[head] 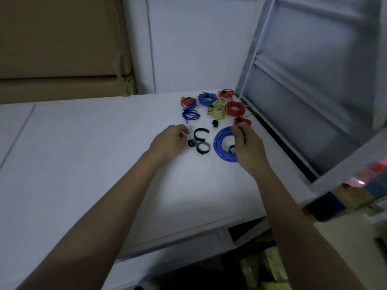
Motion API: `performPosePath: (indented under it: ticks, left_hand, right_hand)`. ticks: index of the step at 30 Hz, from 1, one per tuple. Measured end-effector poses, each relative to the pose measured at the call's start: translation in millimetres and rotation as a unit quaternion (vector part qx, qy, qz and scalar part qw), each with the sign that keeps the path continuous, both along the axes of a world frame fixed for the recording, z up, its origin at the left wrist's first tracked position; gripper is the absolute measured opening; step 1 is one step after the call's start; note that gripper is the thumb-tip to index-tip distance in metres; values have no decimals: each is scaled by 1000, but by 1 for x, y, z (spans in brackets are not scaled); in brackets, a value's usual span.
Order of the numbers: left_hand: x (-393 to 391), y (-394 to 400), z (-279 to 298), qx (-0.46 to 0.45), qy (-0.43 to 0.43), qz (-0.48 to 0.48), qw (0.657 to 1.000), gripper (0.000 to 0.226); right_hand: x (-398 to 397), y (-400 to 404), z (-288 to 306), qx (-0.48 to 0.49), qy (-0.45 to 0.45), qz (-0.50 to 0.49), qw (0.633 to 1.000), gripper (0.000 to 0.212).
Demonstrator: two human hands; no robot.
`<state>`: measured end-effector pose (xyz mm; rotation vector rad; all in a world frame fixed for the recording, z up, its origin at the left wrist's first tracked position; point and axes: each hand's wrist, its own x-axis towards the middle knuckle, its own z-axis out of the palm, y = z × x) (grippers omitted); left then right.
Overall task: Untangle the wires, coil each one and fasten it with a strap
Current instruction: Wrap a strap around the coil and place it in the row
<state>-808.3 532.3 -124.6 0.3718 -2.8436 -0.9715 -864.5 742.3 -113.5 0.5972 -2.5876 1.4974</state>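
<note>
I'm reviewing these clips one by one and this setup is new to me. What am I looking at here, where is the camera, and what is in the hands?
There is no machine: a person works bare-handed, filmed by one wide-angle camera worn on the head, looking down. On the white table lie several wire bundles, red, blue and yellow-green, and loose black straps. The right hand grips the rim of a large blue coil. The left hand hovers with loosely curled fingers beside the straps; whether it holds anything is unclear. A dark blue wire further back lies uncoiled.
</note>
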Motion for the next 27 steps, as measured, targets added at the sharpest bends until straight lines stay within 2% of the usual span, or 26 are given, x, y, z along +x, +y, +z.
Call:
performPosePath:
  ticks: [7,12,17,20,22,24,27]
  left_hand:
    - [10,26,-3,44,26,22,998,47]
    - [7,33,-5,14,39,105,994,39]
    - [-14,34,8,-13,76,102,992,27]
    - [-34,32,12,-37,-13,86,995,26]
    - [-45,29,11,-14,-78,89,993,28]
    - [-52,26,11,7,-99,90,991,35]
    - [-59,20,8,-14,-85,76,993,21]
  right_hand:
    - [-54,-12,-8,-32,-18,142,989,15]
    - [-76,-34,-8,-64,-25,193,979,16]
    - [-94,-54,5,-61,-8,218,974,18]
    - [-104,-60,6,-75,-26,208,975,19]
    - [-108,-60,4,-79,-26,203,976,14]
    - [-111,-61,2,-74,-14,210,975,14]
    - [-113,-63,-1,-67,-10,208,976,16]
